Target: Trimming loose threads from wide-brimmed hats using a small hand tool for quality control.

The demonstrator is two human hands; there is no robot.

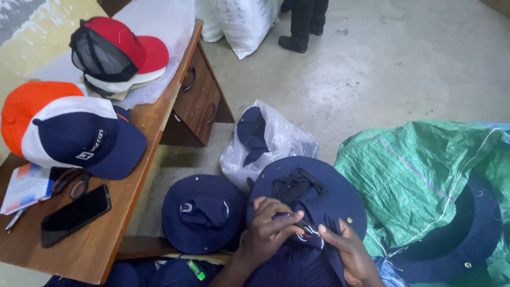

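A navy wide-brimmed hat [324, 194] lies upside down on my lap, a black strap bunched in its crown. My left hand [268, 228] rests on the hat's near side, fingers curled around a small purple-tipped tool [280, 216] pressed to the fabric. My right hand [348, 250] pinches the hat's brim edge next to a small embroidered patch. A second navy brimmed hat [202, 212] sits just left of my left hand.
A wooden desk [133, 186] at left holds a navy-and-white cap [79, 135], an orange cap [24, 106], a stack of red caps [119, 50], scissors [71, 183] and a black phone [76, 214]. A plastic bag with a navy hat [265, 138] lies ahead. A green woven sack [425, 175] lies at right. Someone's legs [303, 24] stand far off.
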